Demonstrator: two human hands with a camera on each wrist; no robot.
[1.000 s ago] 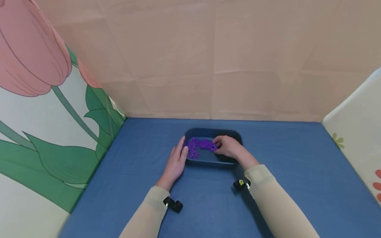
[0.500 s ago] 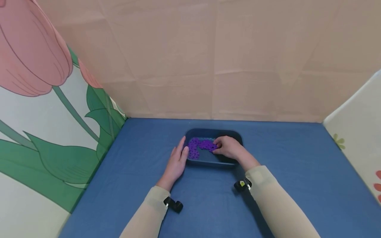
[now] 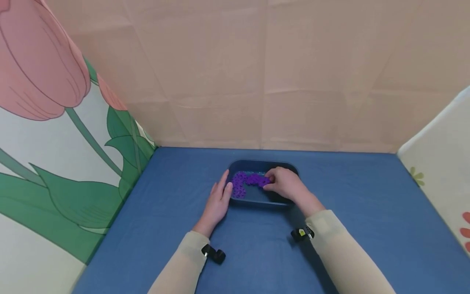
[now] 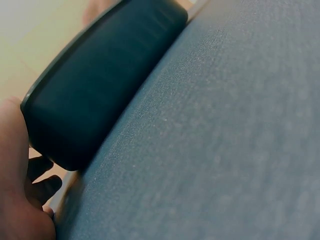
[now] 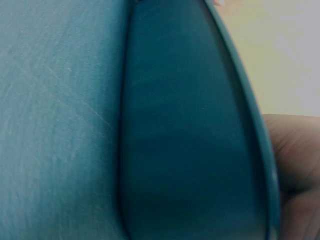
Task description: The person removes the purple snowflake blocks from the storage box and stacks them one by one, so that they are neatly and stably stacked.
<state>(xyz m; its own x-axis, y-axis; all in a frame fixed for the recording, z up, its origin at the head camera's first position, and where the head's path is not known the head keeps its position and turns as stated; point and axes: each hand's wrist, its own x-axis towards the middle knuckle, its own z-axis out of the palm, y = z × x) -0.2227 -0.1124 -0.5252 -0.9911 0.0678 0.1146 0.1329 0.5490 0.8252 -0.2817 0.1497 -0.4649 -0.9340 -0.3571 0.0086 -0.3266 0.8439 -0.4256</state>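
A dark blue rectangular tray (image 3: 261, 202) sits near the far edge of a blue-covered table (image 3: 257, 253), roughly midway between its left and right edges. Inside it, small purple pieces (image 3: 238, 188) with dark spots form a bent band: one part lies along the tray's left end, the other reaches right from its far-left corner. The right hand (image 3: 290, 184) is inside the tray and pinches the right end of this band between thumb and fingers. The left hand (image 3: 217, 200), fingers straight, rests against the tray's left end. Both arms wear cream sleeves (image 3: 346, 251), each with a black wrist camera (image 3: 214, 253). A beige cloth backdrop (image 3: 264, 73) rises behind the table's far edge, and a tulip-printed panel (image 3: 40, 61) stands along its left edge.
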